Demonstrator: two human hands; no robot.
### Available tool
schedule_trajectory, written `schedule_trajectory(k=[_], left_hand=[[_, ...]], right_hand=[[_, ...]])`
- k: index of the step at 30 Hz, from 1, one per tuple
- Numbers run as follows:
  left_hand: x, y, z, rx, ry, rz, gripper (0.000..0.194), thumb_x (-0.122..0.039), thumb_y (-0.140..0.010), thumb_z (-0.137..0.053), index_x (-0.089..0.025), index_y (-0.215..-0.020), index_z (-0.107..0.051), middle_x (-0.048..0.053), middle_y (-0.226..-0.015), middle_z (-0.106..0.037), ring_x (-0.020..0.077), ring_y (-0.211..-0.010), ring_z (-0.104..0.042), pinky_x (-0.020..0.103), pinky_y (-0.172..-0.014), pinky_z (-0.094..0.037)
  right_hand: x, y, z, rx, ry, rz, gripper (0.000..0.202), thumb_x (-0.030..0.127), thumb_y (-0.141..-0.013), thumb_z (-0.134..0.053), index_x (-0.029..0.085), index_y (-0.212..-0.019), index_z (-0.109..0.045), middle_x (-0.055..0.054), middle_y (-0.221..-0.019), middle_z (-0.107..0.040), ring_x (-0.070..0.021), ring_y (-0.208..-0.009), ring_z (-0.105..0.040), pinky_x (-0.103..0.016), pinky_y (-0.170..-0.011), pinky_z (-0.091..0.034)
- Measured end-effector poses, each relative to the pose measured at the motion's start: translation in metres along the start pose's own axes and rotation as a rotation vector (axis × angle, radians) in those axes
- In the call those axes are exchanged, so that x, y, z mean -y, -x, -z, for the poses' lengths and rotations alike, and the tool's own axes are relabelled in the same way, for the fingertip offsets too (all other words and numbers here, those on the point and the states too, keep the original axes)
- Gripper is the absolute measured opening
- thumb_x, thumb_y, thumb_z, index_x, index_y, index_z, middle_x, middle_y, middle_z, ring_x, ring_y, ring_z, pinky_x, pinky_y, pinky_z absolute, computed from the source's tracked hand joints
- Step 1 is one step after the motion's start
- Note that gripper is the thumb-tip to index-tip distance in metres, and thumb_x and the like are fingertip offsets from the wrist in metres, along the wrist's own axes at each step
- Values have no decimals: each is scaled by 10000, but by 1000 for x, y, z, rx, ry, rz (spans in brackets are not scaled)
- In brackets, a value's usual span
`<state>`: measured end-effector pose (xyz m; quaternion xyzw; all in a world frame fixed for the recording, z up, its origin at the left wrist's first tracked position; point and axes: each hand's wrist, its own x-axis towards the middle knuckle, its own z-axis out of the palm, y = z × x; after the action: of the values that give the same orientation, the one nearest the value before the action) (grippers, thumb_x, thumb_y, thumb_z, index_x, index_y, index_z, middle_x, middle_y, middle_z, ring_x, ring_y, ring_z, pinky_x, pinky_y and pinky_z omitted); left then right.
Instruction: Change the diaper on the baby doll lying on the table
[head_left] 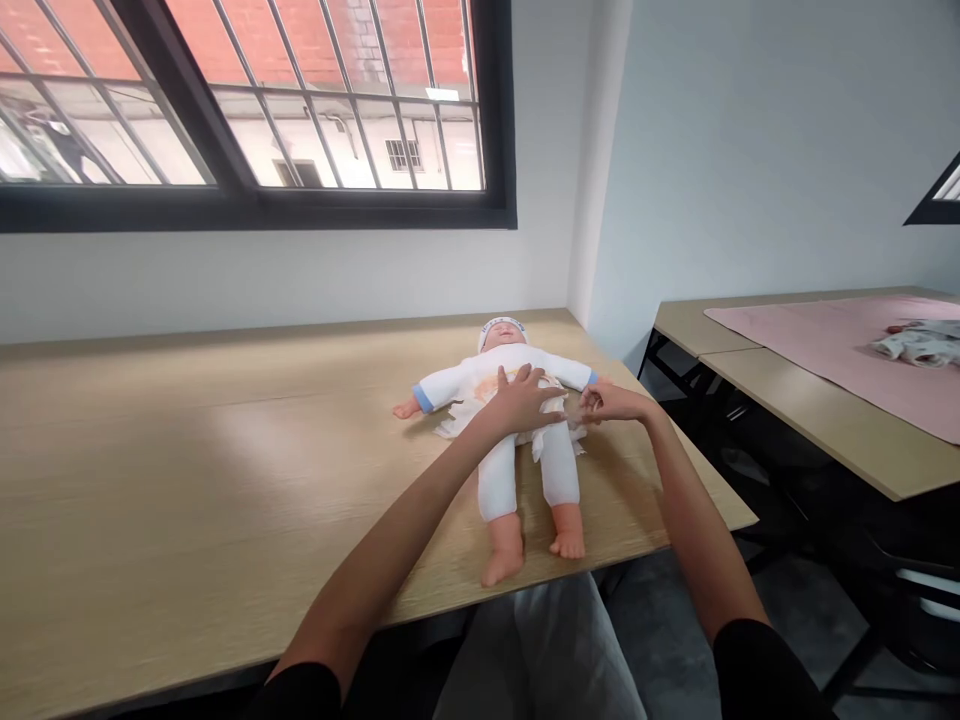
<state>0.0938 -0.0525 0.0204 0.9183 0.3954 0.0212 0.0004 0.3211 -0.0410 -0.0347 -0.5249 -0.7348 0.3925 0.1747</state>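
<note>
A baby doll (561, 465) in white clothes with blue cuffs and a white patterned cap lies on its back, its feet toward me. White ruffled material (454, 420) sticks out around its waist. My left hand (525, 402) lies on the doll's belly with its fingers spread. At the doll's waist, on the right side, my right hand (609, 403) has its fingers pinched together by the edge of the white material. What lies between those fingertips is too small to make out.
The doll rests near the right end of a wooden table (225, 480). A second table (817, 410) at the right bears a pink mat (832, 335) and folded cloth items (926, 345). Behind is a wall with a barred window.
</note>
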Motion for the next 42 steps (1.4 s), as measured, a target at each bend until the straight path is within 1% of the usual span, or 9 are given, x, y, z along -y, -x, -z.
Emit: schedule_trajectory(k=[3, 5, 13, 17, 21, 25, 31, 36, 42], left_hand=[[-1, 0, -5, -9, -27, -8, 425, -541, -906, -422, -394, -1289, -532, 81, -1386, -440, 329, -1357, -257, 740, -1020, -162], [-1, -1, -7, -24, -39, -16, 393, -512, -918, -415, -380, -1256, -566, 76, -1367, -464, 332, -1342, -283, 737, -1014, -186], [-4, -4, -33, -319, -165, -29, 347, -325, -963, -345, -277, -1144, -637, 109, -1162, -592, 320, -1199, -443, 715, -995, -254], [-4, -7, -36, -365, -195, -151, 357, -191, -939, -346, -245, -1198, -586, 99, -1140, -611, 268, -1170, -473, 629, -1054, -248], [-4, -9, -34, -306, -200, -253, 333, -179, -926, -363, -229, -1139, -614, 70, -1138, -642, 230, -1112, -526, 558, -1068, -267], [-7, -7, -36, -333, -194, -231, 329, -340, -938, -381, -241, -1020, -683, 66, -1107, -664, 254, -1120, -525, 585, -1072, -249], [-8, -8, -45, -395, -180, -215, 348, -367, -928, -400, -238, -1043, -701, 82, -1117, -664, 277, -1141, -516, 607, -1075, -256], [-7, -10, -47, -394, -191, -204, 343, -388, -931, -403, -256, -1045, -697, 69, -1142, -657, 272, -1158, -507, 603, -1086, -236], [-17, -5, -47, -394, -268, -223, 346, -286, -944, -385, -201, -1206, -594, 118, -1139, -642, 287, -1172, -505, 573, -1048, -297]], right_hand=[[-6, -3, -5, 194, 101, -110, 395, 492, -589, -783, 176, -739, -600, -29, -671, -649, -175, -621, -595, -257, -565, -417], [-7, -9, -12, 197, 131, -61, 317, 441, -646, -737, 184, -778, -607, -12, -670, -645, -165, -622, -580, -250, -562, -400], [5, -17, -24, -390, 142, 180, 219, 377, -782, -541, 170, -772, -613, 28, -630, -531, -126, -611, -454, -246, -609, -339], [6, -22, -29, -494, 95, 214, 132, 285, -741, -531, 171, -716, -592, 6, -697, -561, -132, -641, -466, -248, -633, -366], [2, -26, -31, -451, -30, 230, 112, 269, -745, -506, 174, -725, -563, -8, -748, -594, -129, -632, -501, -248, -617, -404], [1, -28, -32, -469, -79, 255, 165, 328, -791, -507, 178, -737, -547, -19, -767, -598, -139, -674, -536, -256, -622, -435], [5, -16, -24, -373, -335, 177, 284, 403, -757, -656, 190, -921, -566, -3, -849, -575, -121, -699, -571, -262, -649, -486], [4, -1, -8, -285, -462, 50, 500, 213, -591, -814, 190, -1031, -576, -18, -945, -608, -141, -836, -620, -287, -796, -513], [8, 8, 2, -255, -704, -38, 435, 85, -598, -764, 187, -988, -601, -12, -894, -662, -118, -795, -650, -228, -769, -526]])
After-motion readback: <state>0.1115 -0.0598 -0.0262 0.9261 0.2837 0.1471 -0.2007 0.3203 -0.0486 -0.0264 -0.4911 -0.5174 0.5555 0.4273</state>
